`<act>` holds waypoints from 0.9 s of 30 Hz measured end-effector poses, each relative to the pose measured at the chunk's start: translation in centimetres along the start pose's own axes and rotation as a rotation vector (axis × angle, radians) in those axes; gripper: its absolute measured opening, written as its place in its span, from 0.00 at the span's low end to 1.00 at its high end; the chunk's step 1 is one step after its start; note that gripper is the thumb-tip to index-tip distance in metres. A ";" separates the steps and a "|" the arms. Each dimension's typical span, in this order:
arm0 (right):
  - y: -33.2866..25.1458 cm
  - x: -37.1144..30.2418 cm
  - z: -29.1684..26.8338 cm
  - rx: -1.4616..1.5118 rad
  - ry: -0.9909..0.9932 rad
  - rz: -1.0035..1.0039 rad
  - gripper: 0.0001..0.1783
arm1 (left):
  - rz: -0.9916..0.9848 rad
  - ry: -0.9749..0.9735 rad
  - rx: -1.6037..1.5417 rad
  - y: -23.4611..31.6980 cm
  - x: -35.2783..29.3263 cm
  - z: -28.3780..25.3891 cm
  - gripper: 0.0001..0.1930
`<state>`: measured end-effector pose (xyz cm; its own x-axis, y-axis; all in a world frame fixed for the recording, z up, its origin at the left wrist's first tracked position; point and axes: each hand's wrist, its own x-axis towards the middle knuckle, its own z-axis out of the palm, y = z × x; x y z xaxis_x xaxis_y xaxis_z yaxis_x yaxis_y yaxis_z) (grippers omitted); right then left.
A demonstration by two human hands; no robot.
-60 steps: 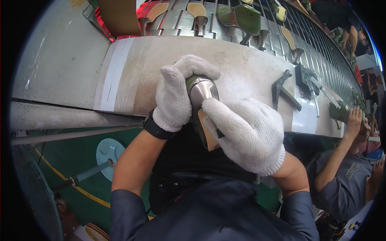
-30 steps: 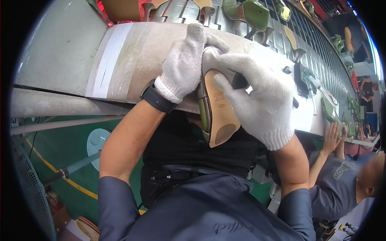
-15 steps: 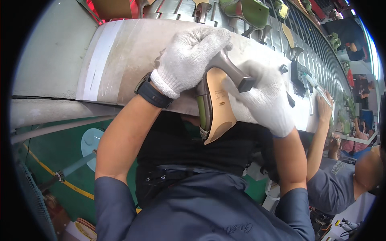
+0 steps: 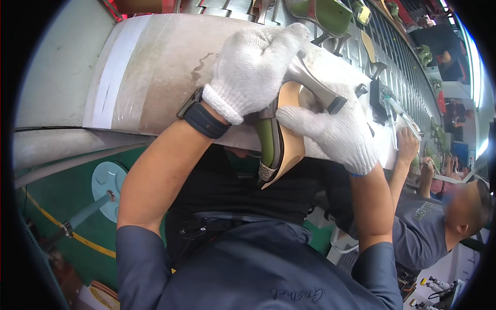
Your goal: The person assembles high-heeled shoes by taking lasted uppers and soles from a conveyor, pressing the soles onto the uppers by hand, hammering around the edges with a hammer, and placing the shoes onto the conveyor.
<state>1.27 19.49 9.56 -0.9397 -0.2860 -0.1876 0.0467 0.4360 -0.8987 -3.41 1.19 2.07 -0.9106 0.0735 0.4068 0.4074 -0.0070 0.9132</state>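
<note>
At the centre of the frame a green high-heeled shoe (image 4: 276,139) is held above the near edge of a long pale workbench (image 4: 155,77), gripped between two hands in white knitted gloves. The left hand (image 4: 253,70) is closed over the shoe's back part from above, its fingers wrapped around the upper near the heel, and a dark wristwatch (image 4: 202,118) is seen at that wrist. The right hand (image 4: 336,132) is clasped against the tan sole from the right of the frame, so that the sole is turned outward and the metallic heel (image 4: 315,88) juts up and to the right; the shoe seems to be turned this way so that sole and heel can be looked over. The pointed toe is directed down toward the dark apron (image 4: 258,258) at the lower centre. Along the top of the frame a slatted conveyor (image 4: 372,46) is loaded with further green shoes (image 4: 320,13), kept within reach of the bench. At the right edge another worker (image 4: 439,206) in a grey shirt is seated at the same bench, a hand raised to its edge.
</note>
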 end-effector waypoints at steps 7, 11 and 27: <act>2.8 2.8 -1.6 -0.052 -0.188 -0.140 0.34 | -0.148 0.003 -0.254 -0.3 0.2 0.0 0.21; 2.2 3.2 -1.0 -0.214 -0.181 -0.222 0.33 | -0.112 0.042 -0.276 -0.1 -0.1 0.2 0.22; 2.8 0.4 2.5 0.261 0.079 0.096 0.20 | -0.088 -0.170 -0.150 -1.0 -0.2 -1.3 0.19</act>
<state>1.91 18.46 6.03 -0.9497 -0.1826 -0.2544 0.2126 0.2205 -0.9519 -3.74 -0.09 1.14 -0.9121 0.2468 0.3273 0.3006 -0.1402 0.9434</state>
